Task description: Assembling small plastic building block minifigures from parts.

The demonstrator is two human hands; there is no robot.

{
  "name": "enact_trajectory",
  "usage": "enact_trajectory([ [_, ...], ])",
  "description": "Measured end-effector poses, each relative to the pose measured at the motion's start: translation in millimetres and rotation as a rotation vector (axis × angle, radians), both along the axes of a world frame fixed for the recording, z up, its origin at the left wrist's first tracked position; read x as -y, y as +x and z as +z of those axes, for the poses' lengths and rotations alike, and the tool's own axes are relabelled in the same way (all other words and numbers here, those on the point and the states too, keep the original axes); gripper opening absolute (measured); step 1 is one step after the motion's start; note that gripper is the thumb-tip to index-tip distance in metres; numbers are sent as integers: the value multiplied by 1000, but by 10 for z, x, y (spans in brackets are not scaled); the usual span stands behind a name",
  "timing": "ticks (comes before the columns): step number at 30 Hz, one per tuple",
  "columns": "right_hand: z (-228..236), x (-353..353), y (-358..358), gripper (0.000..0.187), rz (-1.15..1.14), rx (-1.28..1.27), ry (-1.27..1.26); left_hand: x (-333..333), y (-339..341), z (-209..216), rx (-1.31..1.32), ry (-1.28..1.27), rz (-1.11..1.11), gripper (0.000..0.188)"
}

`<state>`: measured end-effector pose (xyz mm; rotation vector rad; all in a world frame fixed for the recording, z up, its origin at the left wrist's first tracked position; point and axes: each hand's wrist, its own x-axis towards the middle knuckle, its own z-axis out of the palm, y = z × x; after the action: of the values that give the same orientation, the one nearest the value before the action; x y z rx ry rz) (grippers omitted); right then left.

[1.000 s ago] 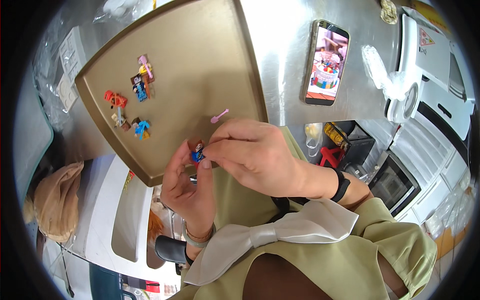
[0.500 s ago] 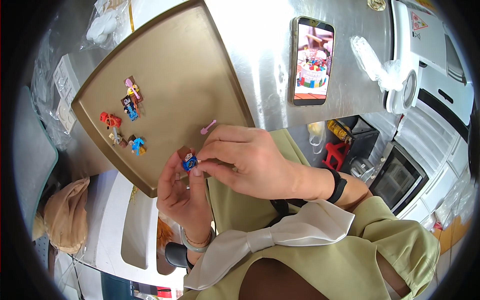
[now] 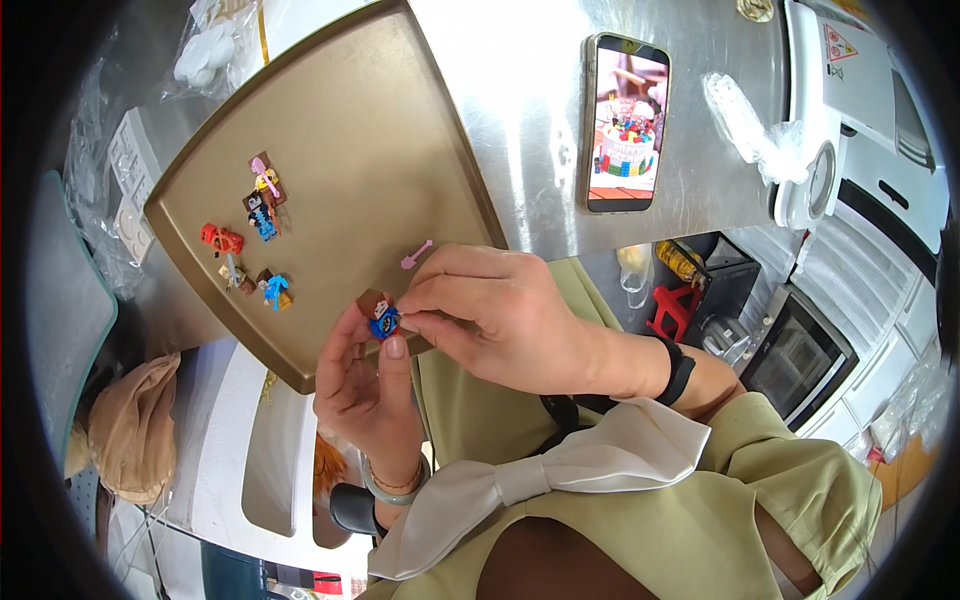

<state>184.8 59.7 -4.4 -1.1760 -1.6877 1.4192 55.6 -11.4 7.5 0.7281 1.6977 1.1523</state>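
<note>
A small toy figure (image 3: 381, 316) with brown hair and a blue body is pinched between the thumb and fingers of my left hand (image 3: 368, 385), over the near corner of a gold tray (image 3: 350, 120). From the right, my right hand (image 3: 495, 315) pinches at the figure's side; its fingertips cover whatever small part they grip. On the tray beyond my right hand lies a pink toy piece with a long thin stem (image 3: 417, 254). Several other toy figures lie at the tray's left, among them a red one (image 3: 221, 239) and a blue one (image 3: 273, 289).
Right of the tray, a phone (image 3: 627, 125) showing a decorated cake lies on the steel table (image 3: 540, 90). A crumpled clear plastic wrapping (image 3: 750, 130) sits farther right. At the left are a brown bag (image 3: 135, 430) and a white unit with a recess (image 3: 215, 440).
The toy figure has tilted slightly between my fingers, and its face and blue body show a little more. Both hands stay in nearly the same place.
</note>
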Motion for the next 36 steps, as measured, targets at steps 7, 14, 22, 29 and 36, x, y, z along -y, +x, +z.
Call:
enact_trajectory([
  [7,-14,3,30,14,-6,-10,-8,4,-28,-10,140,-14,19,32],
  [14,-21,14,45,14,-9,-20,41,27,-98,-51,472,-10,56,32],
  [22,25,-5,36,15,15,-44,-17,56,-173,-68,767,-19,72,34],
  [29,75,4,95,14,-17,13,-181,1,-118,-102,919,-52,130,32],
  [36,33,6,78,14,39,-44,-62,51,-117,-87,900,-72,159,32],
])
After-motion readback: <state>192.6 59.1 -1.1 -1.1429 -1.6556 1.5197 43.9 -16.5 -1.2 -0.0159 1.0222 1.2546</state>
